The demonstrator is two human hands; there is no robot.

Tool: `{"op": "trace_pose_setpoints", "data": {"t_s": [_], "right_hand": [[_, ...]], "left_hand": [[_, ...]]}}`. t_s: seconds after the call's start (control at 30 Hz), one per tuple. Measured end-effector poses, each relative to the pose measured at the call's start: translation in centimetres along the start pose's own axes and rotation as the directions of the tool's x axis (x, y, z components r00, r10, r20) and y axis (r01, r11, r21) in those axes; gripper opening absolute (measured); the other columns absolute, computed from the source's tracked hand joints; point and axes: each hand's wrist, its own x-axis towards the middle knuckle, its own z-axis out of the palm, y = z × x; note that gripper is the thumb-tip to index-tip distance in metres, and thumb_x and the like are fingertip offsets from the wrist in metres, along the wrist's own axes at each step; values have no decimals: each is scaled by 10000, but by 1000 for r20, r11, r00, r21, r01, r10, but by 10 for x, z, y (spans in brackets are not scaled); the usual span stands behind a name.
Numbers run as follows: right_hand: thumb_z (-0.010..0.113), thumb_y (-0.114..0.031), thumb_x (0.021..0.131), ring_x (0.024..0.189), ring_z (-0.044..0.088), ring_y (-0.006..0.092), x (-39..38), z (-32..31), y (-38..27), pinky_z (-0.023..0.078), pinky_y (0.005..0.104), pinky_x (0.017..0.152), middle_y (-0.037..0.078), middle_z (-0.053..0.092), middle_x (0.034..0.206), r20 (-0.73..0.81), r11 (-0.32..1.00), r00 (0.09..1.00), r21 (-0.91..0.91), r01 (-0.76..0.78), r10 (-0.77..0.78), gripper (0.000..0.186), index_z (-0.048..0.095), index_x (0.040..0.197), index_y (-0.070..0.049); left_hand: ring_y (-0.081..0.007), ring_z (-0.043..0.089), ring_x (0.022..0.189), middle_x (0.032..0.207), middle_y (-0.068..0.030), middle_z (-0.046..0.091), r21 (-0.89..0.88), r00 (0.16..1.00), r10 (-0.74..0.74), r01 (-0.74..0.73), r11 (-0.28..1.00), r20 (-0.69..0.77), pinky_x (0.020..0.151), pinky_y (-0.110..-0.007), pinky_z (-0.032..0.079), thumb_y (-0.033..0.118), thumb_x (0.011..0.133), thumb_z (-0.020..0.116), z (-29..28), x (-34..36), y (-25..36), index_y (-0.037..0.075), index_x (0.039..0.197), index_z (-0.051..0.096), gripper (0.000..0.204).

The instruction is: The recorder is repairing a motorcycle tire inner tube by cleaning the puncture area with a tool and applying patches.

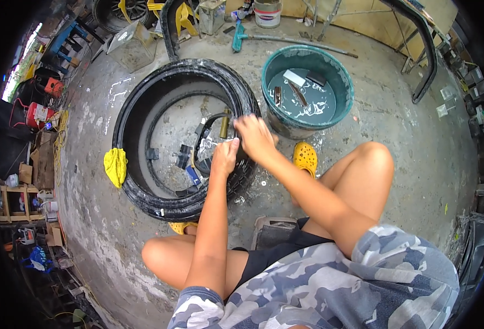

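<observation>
A yellow cloth (115,166) drapes the left wall of the big black rubber tyre (143,98) lying flat on the concrete floor (395,109). On its near right wall, the left hand (225,158) presses down, grip closed on the rubber; the right hand (254,137) closes its grip just beside a brass valve stem (225,124). A teal water tub (340,82) stands right.

A stained grey concrete floor (395,137) is seen throughout. Yellowish board walls (362,22) are set along its far edge, and cluttered wooden shelves (12,203) at its left edge.
</observation>
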Motion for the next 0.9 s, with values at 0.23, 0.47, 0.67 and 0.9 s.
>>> {"op": "trace_pose_setpoints", "data": {"t_s": [0.23, 0.47, 0.67, 0.9], "right_hand": [[584, -109, 896, 1024, 591, 381, 26, 5, 24, 463, 456, 903, 188, 651, 1052, 5, 825, 866, 301, -479, 501, 198, 655, 1039, 9], [564, -48, 895, 1005, 569, 385, -46, 24, -28, 457, 441, 903, 200, 630, 1017, -214, 779, 789, 439, -448, 575, 206, 638, 1068, 36], [609, -46, 868, 1014, 573, 353, -55, 23, -50, 458, 438, 907, 173, 629, 1018, -144, 642, 688, 533, -552, 711, 225, 648, 1078, 26], [647, -114, 849, 947, 647, 399, 6, 11, 14, 509, 434, 853, 200, 693, 976, 167, 465, 597, 478, -745, 785, 216, 686, 1024, 6]], "left_hand": [[-520, 574, 785, 726, -327, 561, -58, 997, 44, -41, 997, 58, 688, -520, 432, 606, 950, 389, 8, 3, 19, -55, 781, 614, 718], [-502, 596, 796, 730, -317, 578, 32, 997, 32, -34, 999, 66, 690, -519, 451, 523, 957, 453, -2, -4, 8, -50, 769, 602, 622], [-476, 615, 735, 684, -307, 564, 29, 996, 25, -27, 999, 83, 658, -493, 453, 465, 965, 486, -7, 3, 8, -58, 770, 596, 569], [-252, 511, 582, 614, -219, 534, 40, 994, 40, -44, 998, 102, 583, -429, 397, 495, 949, 529, 4, 7, 1, -59, 767, 579, 585]]}}
